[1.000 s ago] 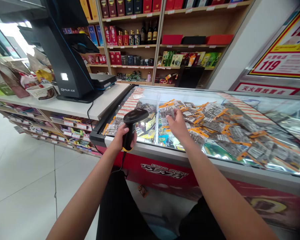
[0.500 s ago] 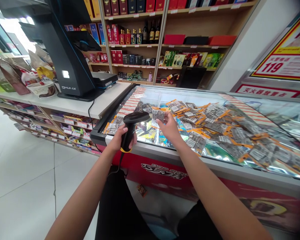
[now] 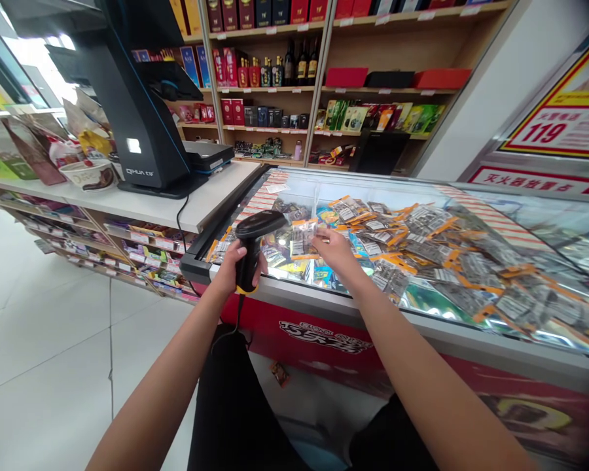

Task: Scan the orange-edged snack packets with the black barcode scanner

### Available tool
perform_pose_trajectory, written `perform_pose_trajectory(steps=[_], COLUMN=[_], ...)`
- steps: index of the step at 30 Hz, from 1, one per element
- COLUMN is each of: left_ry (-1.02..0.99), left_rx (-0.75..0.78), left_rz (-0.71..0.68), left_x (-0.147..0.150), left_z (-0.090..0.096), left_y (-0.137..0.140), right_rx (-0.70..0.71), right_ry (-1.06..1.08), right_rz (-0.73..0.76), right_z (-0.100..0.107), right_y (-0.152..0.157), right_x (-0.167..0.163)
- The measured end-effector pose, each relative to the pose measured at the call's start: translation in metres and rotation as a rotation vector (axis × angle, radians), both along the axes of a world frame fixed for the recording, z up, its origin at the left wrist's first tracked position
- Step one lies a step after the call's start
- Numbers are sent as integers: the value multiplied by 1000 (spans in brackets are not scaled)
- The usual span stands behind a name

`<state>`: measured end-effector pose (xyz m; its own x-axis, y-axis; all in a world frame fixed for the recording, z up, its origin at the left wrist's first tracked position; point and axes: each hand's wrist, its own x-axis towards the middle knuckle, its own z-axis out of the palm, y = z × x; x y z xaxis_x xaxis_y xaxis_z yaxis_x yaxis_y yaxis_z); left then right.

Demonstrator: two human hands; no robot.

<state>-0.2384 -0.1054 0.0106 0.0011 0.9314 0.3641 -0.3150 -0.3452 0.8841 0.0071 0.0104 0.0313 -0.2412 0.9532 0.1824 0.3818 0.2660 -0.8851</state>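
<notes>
My left hand is wrapped round the handle of a black barcode scanner with a yellow base. Its head points right, over the freezer's glass top. A cable hangs from the handle. In front of the scanner, my right hand pinches the right edge of a small snack packet with an orange border and a printed label. To the right, a heap of similar packets lies spread across the glass. A few more packets lie at the left end of the glass, behind the scanner.
The chest freezer has a red front and a grey rim. Left of it, a white counter bears a black checkout terminal and a paper tub. One packet lies on the floor. Shelves of boxes and bottles stand behind.
The packet in my right hand has moved slightly left and down, closer to the glass. The scanner has shifted slightly left and up, still in my left hand.
</notes>
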Motion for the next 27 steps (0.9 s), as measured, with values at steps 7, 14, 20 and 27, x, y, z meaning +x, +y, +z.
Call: perform_pose_trajectory(steps=[7,14,20,27], left_ry=[-56,-47,-50,7], left_rx=[77,39,13,60], left_rz=[238,273,232,188], left_x=[-43,-49,-47,-51], left_z=[8,5,4,3], left_y=[2,-2,-6,-4], right_rx=[50,353,367,373], right_ry=[-208,-507,-538,-686], right_rz=[164,323,419,83], right_z=[2,-12,0,21], right_y=[-22,-48,-57,-22], right_x=[2,-40,-84,-22])
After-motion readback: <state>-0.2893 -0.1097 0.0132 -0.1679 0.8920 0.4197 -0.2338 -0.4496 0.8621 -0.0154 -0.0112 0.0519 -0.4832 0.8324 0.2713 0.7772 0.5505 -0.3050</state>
